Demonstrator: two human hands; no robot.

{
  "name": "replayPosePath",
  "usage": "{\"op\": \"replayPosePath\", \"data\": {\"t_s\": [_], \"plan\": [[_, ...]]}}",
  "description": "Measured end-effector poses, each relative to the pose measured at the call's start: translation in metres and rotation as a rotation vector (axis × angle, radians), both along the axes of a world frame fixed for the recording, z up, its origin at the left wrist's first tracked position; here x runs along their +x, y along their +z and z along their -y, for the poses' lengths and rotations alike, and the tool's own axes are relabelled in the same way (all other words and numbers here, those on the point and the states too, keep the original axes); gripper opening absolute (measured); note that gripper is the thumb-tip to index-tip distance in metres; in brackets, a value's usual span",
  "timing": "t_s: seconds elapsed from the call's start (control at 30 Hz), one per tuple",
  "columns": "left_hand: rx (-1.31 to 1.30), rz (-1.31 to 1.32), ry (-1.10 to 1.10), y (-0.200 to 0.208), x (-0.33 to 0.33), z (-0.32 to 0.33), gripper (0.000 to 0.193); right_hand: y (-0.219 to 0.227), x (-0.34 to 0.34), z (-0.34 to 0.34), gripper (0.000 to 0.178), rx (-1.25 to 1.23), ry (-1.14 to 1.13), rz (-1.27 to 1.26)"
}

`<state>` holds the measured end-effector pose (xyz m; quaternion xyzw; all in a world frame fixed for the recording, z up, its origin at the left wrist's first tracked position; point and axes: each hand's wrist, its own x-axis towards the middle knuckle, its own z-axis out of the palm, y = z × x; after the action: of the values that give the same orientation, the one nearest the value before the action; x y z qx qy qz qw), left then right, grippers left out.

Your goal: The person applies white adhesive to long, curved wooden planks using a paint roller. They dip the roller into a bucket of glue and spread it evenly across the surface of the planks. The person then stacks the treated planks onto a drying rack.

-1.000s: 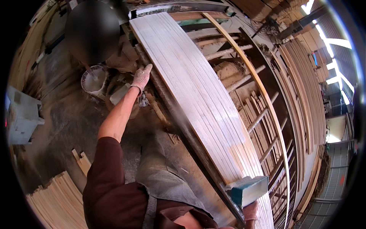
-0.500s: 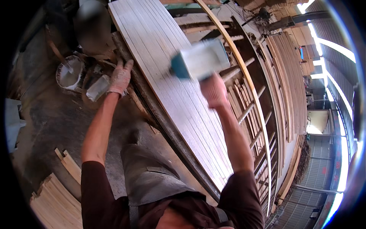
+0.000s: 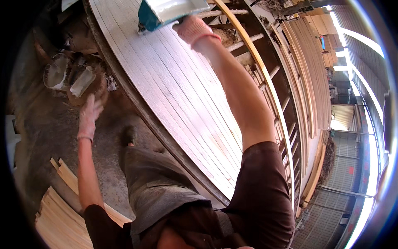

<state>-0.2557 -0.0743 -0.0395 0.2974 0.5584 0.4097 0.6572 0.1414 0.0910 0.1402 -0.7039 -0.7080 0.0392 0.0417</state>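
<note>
Right grip point(image 3: 195, 31): mine, clasping a teal box point(image 3: 151, 17), white inside, over pale slats point(image 3: 159, 91). Left grip point(image 3: 90, 116): mine, unclenched, holding nothing, near a brown container point(image 3: 98, 79) with a whitish slab point(image 3: 83, 82). Beside that: round bucket point(image 3: 48, 78), white-coated inside.

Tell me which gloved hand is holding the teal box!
The right hand: its grip is on the teal box. The left hand is open and empty, off to one side of the whitish boards.
</note>
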Motion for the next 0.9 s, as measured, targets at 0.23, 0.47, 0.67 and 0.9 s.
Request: {"op": "replayPosePath", "data": {"t_s": [0.23,0.47,0.67,0.9], "plan": [[0.422,-0.503,-0.705,0.118,0.144,0.249,0.067,0.017,0.093,0.194,0.043,-0.242,-0.049,-0.104],[1.431,-0.603,-1.346,0.171,0.46,0.451,0.105,0.021,0.183,0.404,0.038,-0.257,-0.062,-0.047],[1.39,-0.997,-1.389,0.134,0.52,0.528,0.103,0.045,0.22,0.569,0.039,-0.198,-0.186,-0.096],[1.196,-1.067,-1.392,0.153,0.54,0.669,0.108,0.044,0.265,0.687,0.037,-0.24,-0.164,-0.168]]}}
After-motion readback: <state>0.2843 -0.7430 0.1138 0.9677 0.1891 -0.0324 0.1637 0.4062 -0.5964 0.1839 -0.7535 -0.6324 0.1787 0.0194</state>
